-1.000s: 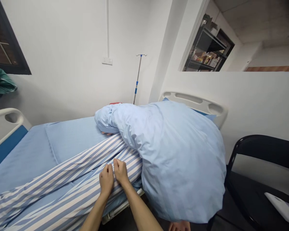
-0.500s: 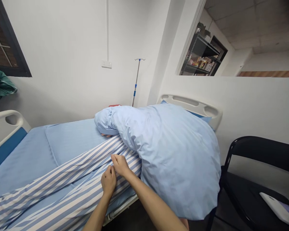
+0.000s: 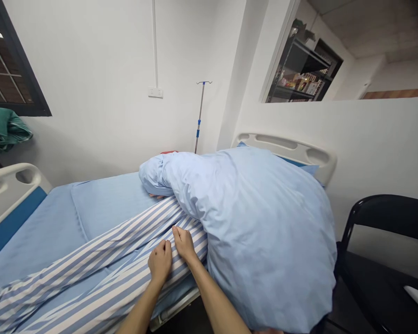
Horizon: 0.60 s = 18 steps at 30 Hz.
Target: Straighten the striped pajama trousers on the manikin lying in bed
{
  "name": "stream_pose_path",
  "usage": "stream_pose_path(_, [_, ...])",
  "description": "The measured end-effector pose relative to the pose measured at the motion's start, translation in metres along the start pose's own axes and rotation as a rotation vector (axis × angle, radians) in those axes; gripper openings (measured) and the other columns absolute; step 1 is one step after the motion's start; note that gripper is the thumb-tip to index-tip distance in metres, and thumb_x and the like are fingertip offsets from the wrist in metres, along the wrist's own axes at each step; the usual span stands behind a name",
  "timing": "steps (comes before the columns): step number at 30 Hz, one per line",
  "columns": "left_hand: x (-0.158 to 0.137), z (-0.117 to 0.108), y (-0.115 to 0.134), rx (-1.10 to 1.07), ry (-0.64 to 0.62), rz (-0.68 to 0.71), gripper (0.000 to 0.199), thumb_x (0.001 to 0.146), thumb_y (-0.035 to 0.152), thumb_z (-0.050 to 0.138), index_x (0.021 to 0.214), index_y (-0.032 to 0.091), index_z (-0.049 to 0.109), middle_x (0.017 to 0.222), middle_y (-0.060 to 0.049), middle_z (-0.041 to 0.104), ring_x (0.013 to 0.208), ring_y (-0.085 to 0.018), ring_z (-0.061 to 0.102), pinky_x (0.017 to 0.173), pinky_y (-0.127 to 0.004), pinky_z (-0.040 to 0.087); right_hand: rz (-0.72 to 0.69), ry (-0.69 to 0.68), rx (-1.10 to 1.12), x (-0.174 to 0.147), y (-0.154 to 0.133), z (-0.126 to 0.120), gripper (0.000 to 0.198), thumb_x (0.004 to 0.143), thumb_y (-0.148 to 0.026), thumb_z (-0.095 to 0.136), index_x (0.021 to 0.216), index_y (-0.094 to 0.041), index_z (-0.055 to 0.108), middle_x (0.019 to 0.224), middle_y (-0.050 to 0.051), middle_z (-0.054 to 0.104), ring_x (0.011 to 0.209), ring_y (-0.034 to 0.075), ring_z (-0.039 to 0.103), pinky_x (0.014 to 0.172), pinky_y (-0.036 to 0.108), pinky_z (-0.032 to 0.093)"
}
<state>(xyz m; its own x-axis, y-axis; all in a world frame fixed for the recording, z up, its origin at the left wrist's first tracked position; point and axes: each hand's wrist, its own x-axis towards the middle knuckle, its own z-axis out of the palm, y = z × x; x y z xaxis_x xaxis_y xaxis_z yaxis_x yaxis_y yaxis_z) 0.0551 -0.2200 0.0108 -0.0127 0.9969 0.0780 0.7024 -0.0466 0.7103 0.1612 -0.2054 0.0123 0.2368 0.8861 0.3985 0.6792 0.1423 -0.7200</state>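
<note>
The striped trousers (image 3: 101, 297) stretch along the bed, their legs filled out, and the nearer leg lies directly beneath our two fists. Above its upper part, just short of the quilt's edge, we hold our left hand (image 3: 160, 260) and right hand (image 3: 183, 242) side by side, the right a little farther forward. Both are curled closed, with the fingers tucked in and a narrow gap between the hands. We see nothing sticking out of either fist, and we cannot tell whether anything is inside, or whether they press on the cloth or hang just over it.

Right of our hands, the puffy light-blue quilt (image 3: 264, 222) covers the top of the trousers and bulges over the bed's near side. A bit of skin (image 3: 156, 196) peeps from under its far-left edge. Beyond the trousers we see the blue sheet (image 3: 104, 199); past the quilt stands the pale headboard (image 3: 301, 150), and to our right a black chair (image 3: 393, 213).
</note>
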Motion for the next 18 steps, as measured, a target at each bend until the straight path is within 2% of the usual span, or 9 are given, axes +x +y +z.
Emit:
stream_pose_path(3, [0.011,-0.004,0.013,-0.159,-0.03,0.052,0.033,0.082,0.035,0.034,0.054,0.019,0.042,0.055,0.001,0.05,0.058,-0.012,0.043,0.056,-0.023,0.023,0.004,0.009,0.051,0.001,0.0,-0.002,0.044,0.091,-0.04,0.027,0.056,-0.018,0.044,0.05,-0.003,0.045,0.049,0.009,0.038,0.051,0.023,0.022])
stream_pose_path(7, [0.017,-0.006,0.045,-0.412,0.009,0.062,0.034,0.08,0.036,0.036,0.051,0.02,0.035,0.048,0.004,0.039,0.052,-0.01,0.037,0.053,-0.022,0.026,0.005,0.023,0.175,0.003,0.004,-0.002,0.043,0.09,-0.039,0.027,0.058,-0.018,0.045,0.054,-0.002,0.049,0.052,0.01,0.041,0.052,0.022,0.026])
stream_pose_path(10, [0.017,0.0,0.06,-0.528,0.059,0.078,0.035,0.081,0.037,0.035,0.05,0.02,0.034,0.048,0.004,0.038,0.051,-0.01,0.037,0.052,-0.022,0.027,0.026,0.05,0.278,0.004,0.006,-0.001,0.041,0.09,-0.038,0.028,0.06,-0.018,0.047,0.058,0.0,0.053,0.055,0.011,0.043,0.053,0.022,0.029])
stream_pose_path(12, [0.016,0.007,0.057,-0.487,0.103,0.074,0.035,0.083,0.036,0.033,0.051,0.02,0.035,0.049,0.004,0.041,0.052,-0.01,0.039,0.053,-0.022,0.027,0.048,0.084,0.317,0.004,0.007,-0.001,0.039,0.089,-0.039,0.03,0.059,-0.018,0.046,0.057,0.0,0.051,0.054,0.011,0.041,0.053,0.023,0.03])
stream_pose_path(14, [0.015,0.017,0.046,-0.33,0.116,0.043,0.034,0.085,0.034,0.033,0.055,0.019,0.042,0.052,0.002,0.046,0.053,-0.01,0.041,0.055,-0.023,0.025,0.075,0.119,0.331,0.003,0.007,0.0,0.038,0.088,-0.039,0.032,0.057,-0.019,0.042,0.054,-0.002,0.046,0.053,0.01,0.038,0.052,0.023,0.029])
stream_pose_path(18, [0.011,0.03,0.028,-0.014,0.062,0.03,0.03,0.087,0.033,0.033,0.071,0.02,0.054,0.064,-0.002,0.06,0.058,-0.012,0.049,0.056,-0.025,0.022,0.109,0.139,0.337,0.002,0.009,0.002,0.037,0.086,-0.04,0.036,0.055,-0.019,0.035,0.051,-0.005,0.038,0.051,0.009,0.033,0.05,0.023,0.027])
